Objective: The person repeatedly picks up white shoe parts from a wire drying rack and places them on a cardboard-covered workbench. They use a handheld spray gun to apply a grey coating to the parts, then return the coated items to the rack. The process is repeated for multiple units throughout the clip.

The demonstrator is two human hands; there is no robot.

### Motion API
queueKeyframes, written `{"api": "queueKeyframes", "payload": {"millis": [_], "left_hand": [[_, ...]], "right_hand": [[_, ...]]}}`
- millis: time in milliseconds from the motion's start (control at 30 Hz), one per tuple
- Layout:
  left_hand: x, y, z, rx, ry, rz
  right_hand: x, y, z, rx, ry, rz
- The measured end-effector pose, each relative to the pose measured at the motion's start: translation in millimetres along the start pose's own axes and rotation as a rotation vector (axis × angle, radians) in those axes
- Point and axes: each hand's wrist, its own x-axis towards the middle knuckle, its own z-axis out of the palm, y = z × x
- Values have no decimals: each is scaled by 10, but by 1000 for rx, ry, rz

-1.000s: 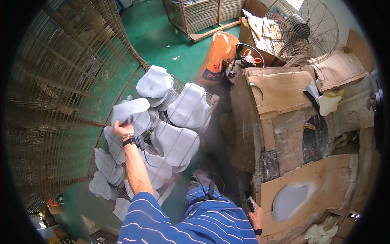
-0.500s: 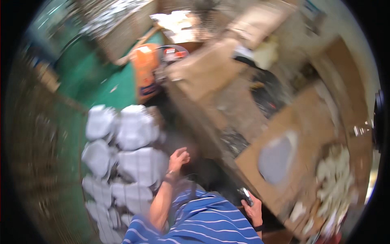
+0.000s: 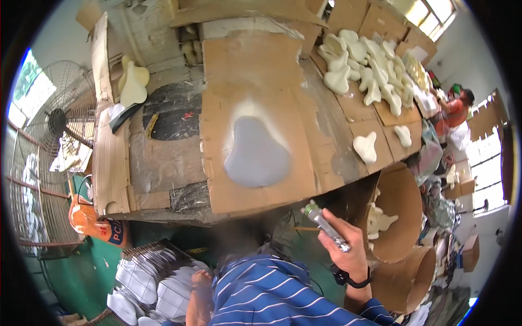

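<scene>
One silver tool (image 3: 329, 228), long axis diagonal, green end (image 3: 311, 208) up-left.

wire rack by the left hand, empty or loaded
Loaded: the wire rack bears several white pads, seen near the left hand. Whether it is full I cannot tell; part lies out of view.

I could pass the right hand (image 3: 350, 247) over the near edge of the table (image 3: 322, 174) onto its middle; heaped pale pieces (image 3: 375, 65) obstruct the far right corner, an open cardboard box (image 3: 402, 212) the near right.
</scene>
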Motion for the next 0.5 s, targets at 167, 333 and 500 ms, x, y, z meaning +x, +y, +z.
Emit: {"api": "queueKeyframes", "payload": {"millis": [167,333,500], "left_hand": [[-24,57,14,-34,35,-22],[47,466,649,30,158,107],[-20,877,1251,275,220,150]], "right_hand": [[25,74,-242,13,28,-1],[-53,318,-387,-1,-146,61],[200,369,-382,60,-23,6]]}}
